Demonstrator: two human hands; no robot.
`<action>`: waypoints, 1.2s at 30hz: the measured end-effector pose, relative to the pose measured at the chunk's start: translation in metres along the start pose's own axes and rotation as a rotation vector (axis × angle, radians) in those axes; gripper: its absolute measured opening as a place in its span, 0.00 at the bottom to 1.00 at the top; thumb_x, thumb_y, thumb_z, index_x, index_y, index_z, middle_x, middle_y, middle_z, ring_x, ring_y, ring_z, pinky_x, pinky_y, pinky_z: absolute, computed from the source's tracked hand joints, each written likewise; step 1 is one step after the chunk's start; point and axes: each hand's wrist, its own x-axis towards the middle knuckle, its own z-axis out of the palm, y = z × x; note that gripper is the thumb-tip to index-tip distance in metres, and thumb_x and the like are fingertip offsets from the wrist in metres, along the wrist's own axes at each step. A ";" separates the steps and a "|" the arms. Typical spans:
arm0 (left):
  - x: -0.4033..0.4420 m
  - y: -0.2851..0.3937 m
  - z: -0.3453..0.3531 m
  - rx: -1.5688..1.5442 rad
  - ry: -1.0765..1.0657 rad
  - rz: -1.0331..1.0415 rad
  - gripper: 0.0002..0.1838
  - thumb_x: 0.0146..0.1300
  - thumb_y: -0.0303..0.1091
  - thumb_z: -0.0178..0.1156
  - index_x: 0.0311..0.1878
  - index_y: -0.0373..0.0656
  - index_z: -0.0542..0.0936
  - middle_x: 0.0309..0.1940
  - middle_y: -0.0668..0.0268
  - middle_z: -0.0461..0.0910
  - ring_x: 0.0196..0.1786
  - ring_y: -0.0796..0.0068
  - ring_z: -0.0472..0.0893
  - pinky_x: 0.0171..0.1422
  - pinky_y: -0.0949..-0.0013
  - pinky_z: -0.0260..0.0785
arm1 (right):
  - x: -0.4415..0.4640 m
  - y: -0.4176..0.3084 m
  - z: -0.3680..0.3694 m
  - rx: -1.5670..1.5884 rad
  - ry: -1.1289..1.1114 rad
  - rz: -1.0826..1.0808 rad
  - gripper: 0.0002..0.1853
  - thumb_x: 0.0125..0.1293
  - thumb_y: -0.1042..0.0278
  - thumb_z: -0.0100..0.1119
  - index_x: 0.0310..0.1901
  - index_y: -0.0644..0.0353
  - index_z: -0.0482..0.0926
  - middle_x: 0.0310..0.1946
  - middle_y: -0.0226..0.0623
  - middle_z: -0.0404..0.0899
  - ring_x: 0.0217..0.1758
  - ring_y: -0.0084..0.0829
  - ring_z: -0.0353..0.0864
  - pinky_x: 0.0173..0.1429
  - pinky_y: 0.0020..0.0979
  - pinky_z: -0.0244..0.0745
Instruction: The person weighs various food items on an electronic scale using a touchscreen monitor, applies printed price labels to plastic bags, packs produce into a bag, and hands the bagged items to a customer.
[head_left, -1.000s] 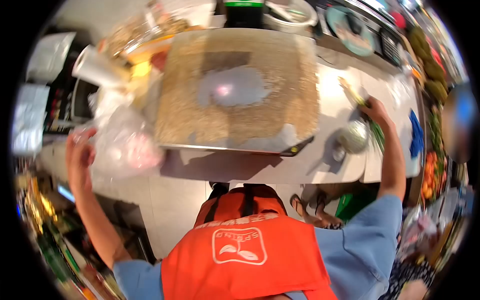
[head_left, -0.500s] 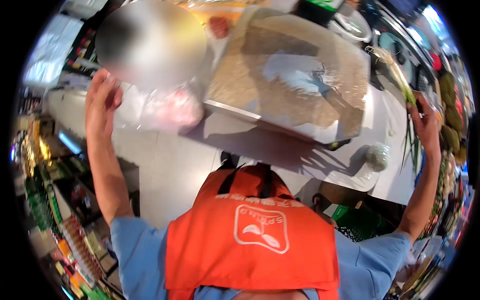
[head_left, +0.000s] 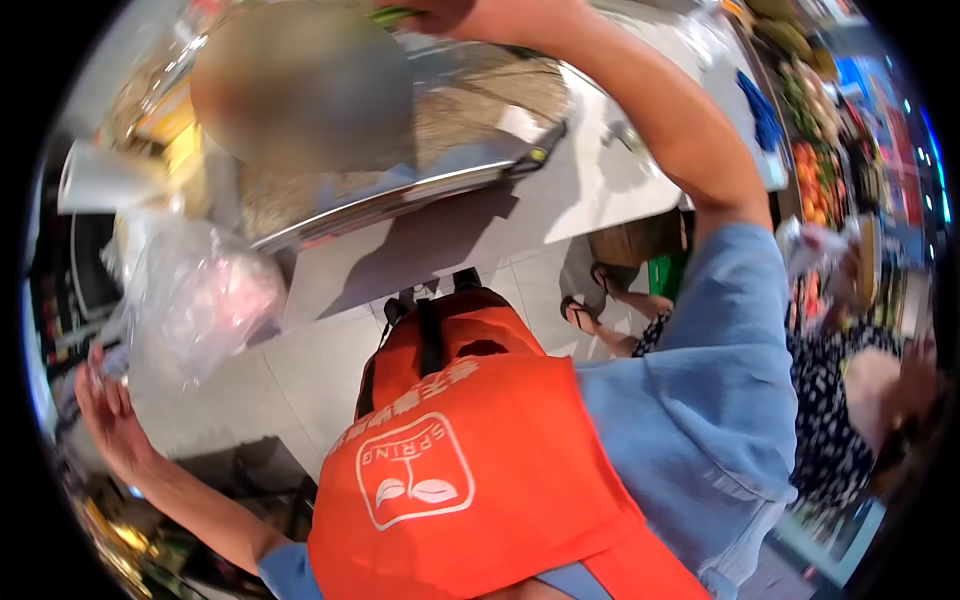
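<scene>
At the far left, my left hand [head_left: 110, 415] has its fingers pinched at the edge of a clear plastic bag [head_left: 175, 300] with pink contents. The bag hangs at the table's edge. My right hand [head_left: 470, 15] is raised over the back of the worn scale plate [head_left: 480, 130], with green stalks [head_left: 388, 17] of a spring onion in its grip. Most of the spring onion is hidden by a blurred patch and the frame's top edge.
A white plastic roll [head_left: 105, 178] lies left of the plate. On the right are a blue cloth [head_left: 760, 110] and orange produce [head_left: 812, 185]. Another person in a patterned garment [head_left: 830, 420] stands at the lower right.
My right hand has swung from the right side of the table to above the plate, carrying the spring onion. The view has shifted, and the round wrapped item is no longer plainly seen.
</scene>
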 end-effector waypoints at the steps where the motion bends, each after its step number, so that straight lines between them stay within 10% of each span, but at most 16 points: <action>1: 0.003 0.000 -0.004 0.019 -0.031 -0.004 0.22 0.76 0.39 0.55 0.66 0.35 0.74 0.74 0.44 0.63 0.28 0.85 0.62 0.33 0.81 0.59 | 0.000 0.005 0.002 -0.028 0.005 -0.129 0.12 0.64 0.62 0.58 0.47 0.55 0.80 0.41 0.45 0.79 0.43 0.52 0.82 0.44 0.51 0.76; 12: 0.003 0.012 0.019 0.107 -0.016 -0.076 0.19 0.74 0.42 0.59 0.59 0.38 0.77 0.65 0.53 0.75 0.26 0.87 0.62 0.31 0.82 0.56 | -0.008 0.001 0.057 -0.072 0.157 -0.223 0.22 0.67 0.44 0.60 0.54 0.49 0.78 0.48 0.37 0.79 0.58 0.42 0.79 0.62 0.41 0.73; 15: -0.001 0.013 0.026 0.123 0.005 -0.066 0.19 0.73 0.43 0.60 0.59 0.39 0.78 0.64 0.53 0.76 0.26 0.87 0.62 0.31 0.82 0.55 | -0.052 -0.009 0.021 0.047 0.547 -0.273 0.16 0.65 0.53 0.66 0.50 0.49 0.82 0.42 0.36 0.81 0.50 0.41 0.82 0.54 0.39 0.77; 19: -0.004 0.008 0.016 0.110 -0.039 -0.055 0.20 0.73 0.44 0.60 0.60 0.40 0.79 0.65 0.54 0.76 0.27 0.86 0.63 0.31 0.82 0.55 | -0.181 -0.033 0.008 0.157 0.869 0.236 0.07 0.54 0.79 0.70 0.35 0.59 0.85 0.29 0.33 0.83 0.32 0.31 0.80 0.36 0.30 0.75; 25: -0.010 0.015 0.027 0.136 0.025 -0.022 0.18 0.74 0.41 0.59 0.58 0.39 0.79 0.58 0.58 0.77 0.26 0.85 0.59 0.32 0.79 0.54 | -0.266 -0.054 0.110 0.349 0.652 0.742 0.09 0.54 0.73 0.75 0.37 0.57 0.85 0.31 0.34 0.82 0.34 0.32 0.80 0.38 0.33 0.75; 36: -0.015 0.009 0.028 0.061 -0.042 -0.056 0.18 0.74 0.40 0.59 0.58 0.35 0.76 0.53 0.61 0.76 0.27 0.84 0.60 0.33 0.78 0.54 | -0.242 -0.049 0.148 0.350 0.738 0.690 0.06 0.53 0.78 0.70 0.31 0.57 0.83 0.28 0.33 0.79 0.34 0.36 0.78 0.41 0.34 0.71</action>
